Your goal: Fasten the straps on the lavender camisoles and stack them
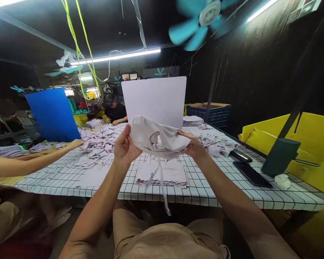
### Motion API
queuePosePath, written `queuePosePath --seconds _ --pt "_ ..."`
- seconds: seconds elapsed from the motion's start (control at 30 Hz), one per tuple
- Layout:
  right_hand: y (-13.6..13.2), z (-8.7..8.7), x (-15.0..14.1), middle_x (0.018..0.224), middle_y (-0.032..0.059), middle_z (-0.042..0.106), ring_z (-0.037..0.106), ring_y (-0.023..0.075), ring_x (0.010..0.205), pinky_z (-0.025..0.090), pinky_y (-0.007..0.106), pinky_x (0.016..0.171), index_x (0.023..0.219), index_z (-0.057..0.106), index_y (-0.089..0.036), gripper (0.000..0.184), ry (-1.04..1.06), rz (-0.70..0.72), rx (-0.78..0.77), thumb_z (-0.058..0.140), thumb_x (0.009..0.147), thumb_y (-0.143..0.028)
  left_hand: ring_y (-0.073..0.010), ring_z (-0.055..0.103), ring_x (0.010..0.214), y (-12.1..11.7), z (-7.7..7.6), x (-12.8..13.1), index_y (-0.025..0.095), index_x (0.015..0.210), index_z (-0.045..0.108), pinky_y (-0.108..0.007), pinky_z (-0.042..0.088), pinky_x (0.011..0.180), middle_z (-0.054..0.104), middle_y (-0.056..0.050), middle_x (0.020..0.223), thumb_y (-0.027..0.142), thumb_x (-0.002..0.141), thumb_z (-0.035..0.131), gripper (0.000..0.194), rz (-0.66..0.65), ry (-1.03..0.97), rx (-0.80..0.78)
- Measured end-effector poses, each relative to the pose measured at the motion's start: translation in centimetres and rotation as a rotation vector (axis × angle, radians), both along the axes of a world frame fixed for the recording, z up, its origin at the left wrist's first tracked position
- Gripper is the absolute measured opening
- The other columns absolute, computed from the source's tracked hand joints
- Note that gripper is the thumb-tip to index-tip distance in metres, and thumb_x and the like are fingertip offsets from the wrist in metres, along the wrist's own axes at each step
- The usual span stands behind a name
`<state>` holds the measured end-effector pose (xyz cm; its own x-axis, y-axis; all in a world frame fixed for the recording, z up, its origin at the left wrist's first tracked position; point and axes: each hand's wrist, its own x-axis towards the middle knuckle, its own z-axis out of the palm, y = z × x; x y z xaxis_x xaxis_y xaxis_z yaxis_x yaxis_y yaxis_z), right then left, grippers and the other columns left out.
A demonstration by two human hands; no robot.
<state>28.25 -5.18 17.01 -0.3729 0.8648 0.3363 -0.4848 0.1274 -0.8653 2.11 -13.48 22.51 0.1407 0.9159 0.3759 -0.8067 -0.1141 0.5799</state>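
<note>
Cloth held up between both hands

Left: loose heap (104, 142) on table (62, 176), looks like plenty left. Left hand (125, 149) grips one end of cloth (143, 131), in the air, seemingly mid-handling. Neat stack (162, 175) below: done or waiting, can't tell. Right hand (196, 147) holds other end. Right: more loose pieces (218, 144).

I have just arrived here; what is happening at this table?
A person holds up a pale grey fabric piece in the grip of the left hand and right hand. A stack of pale, wavy-edged cloth lies below, on a white tablecloth with black grid lines. At the left, another person's hand is by loose pale cloth pieces.
</note>
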Motion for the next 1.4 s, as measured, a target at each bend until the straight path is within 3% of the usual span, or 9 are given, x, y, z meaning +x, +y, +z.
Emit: queuePosePath --seconds 0.17,0.33,0.43,0.6,0.73,0.9,1.1,1.3,1.4 --pt "1.9 -0.3 -1.0 0.069 -0.005 0.063 0.044 0.0076 0.039 0.048 0.025 0.041 0.101 0.066 -0.023 0.034 -0.001 -0.045 -0.047 0.078 0.075 -0.039 -0.021 0.069 0.116 2.0 1.0 -0.1 0.022 0.076 0.074 -0.038 0.049 0.109 0.078 0.0 0.076 0.028 0.103 0.04 0.044 0.149 0.07 -0.029" --pt "4.4 0.5 -1.8 0.079 -0.0021 0.069 0.062 0.0095 0.065 0.051 0.02 0.057 0.095 0.067 -0.021 0.034 0.01 -0.234 0.011 0.085 0.07 -0.035 -0.0228 0.068 0.118 4.8 2.0 0.4 0.02 0.096 0.074 -0.041 0.053 0.105 0.079 -0.001 0.089 0.025 0.104 0.037 0.038 0.086 0.155 -0.017" --pt "3.5 0.6 -2.8 0.072 -0.0021 0.069 0.067 0.0117 0.068 0.058 0.028 0.074 0.086 0.066 -0.02 0.021 0.025 -0.409 0.223 0.076 0.082 -0.038 -0.0243 0.071 0.113 7.5 1.9 1.0 0.016 0.105 0.072 -0.038 0.056 0.1 0.079 -0.005 0.095 0.024 0.1 0.049 0.025 0.008 0.265 -0.012" --pt "0.9 0.1 -5.0 0.087 0.0032 0.076 0.073 0.0171 0.083 0.06 0.037 0.083 0.095 0.069 -0.023 0.015 -0.143 -0.386 0.629 0.055 0.097 -0.026 -0.0212 0.076 0.083 10.9 0.7 1.0 0.008 0.098 0.073 -0.025 0.061 0.075 0.077 -0.011 0.087 0.021 0.087 0.07 0.018 -0.086 0.547 -0.024" --pt "2.7 -0.6 -6.8 0.097 0.0066 0.074 0.07 0.0169 0.093 0.06 0.035 0.081 0.1 0.068 -0.02 0.027 -0.423 -0.446 1.038 0.044 0.094 -0.01 -0.0135 0.069 0.06 11.7 0.7 0.0 0.009 0.098 0.075 -0.017 0.055 0.055 0.076 -0.007 0.076 0.025 0.082 0.077 0.023 -0.061 0.705 -0.06" --pt "5.4 -1.0 -8.2 0.113 0.0132 0.069 0.064 0.0199 0.111 0.058 0.038 0.092 0.11 0.063 -0.015 0.031 -0.555 -0.47 1.201 0.037 0.096 -0.006 -0.0159 0.066 0.052 12.1 1.3 -1.3 0.01 0.098 0.074 -0.019 0.054 0.049 0.071 -0.006 0.06 0.037 0.081 0.078 0.032 -0.069 0.815 -0.074" --pt "7.4 -1.3 -6.3 0.106 0.0168 0.069 0.065 0.0227 0.09 0.057 0.04 0.077 0.115 0.064 -0.009 0.034 -1.174 -0.405 1.035 0.04 0.091 -0.002 -0.0145 0.066 0.053 13.5 0.4 -3.8 0.013 0.088 0.074 -0.018 0.052 0.046 0.075 -0.008 0.07 0.04 0.078 0.081 0.03 0.112 0.838 -0.163" --pt "6.7 -1.8 -7.4 0.096 0.0075 0.072 0.064 0.0146 0.082 0.053 0.031 0.073 0.101 0.068 -0.013 0.026 -0.699 -0.29 0.902 0.044 0.091 -0.007 -0.016 0.066 0.052 14.6 -1.0 -3.4 0.01 0.09 0.072 -0.019 0.051 0.043 0.074 -0.009 0.069 0.042 0.084 0.074 0.033 0.082 0.767 -0.275" --pt "7.1 -2.8 -9.8 0.09 0.0063 0.069 0.063 0.0167 0.08 0.054 0.034 0.072 0.097 0.065 -0.015 0.013 -0.666 -0.22 0.738 0.055 0.09 -0.019 -0.0195 0.071 0.057 14.4 -1.4 -2.3 0.008 0.099 0.072 -0.021 0.054 0.047 0.074 -0.01 0.069 0.043 0.088 0.07 0.036 -0.011 0.729 -0.283"
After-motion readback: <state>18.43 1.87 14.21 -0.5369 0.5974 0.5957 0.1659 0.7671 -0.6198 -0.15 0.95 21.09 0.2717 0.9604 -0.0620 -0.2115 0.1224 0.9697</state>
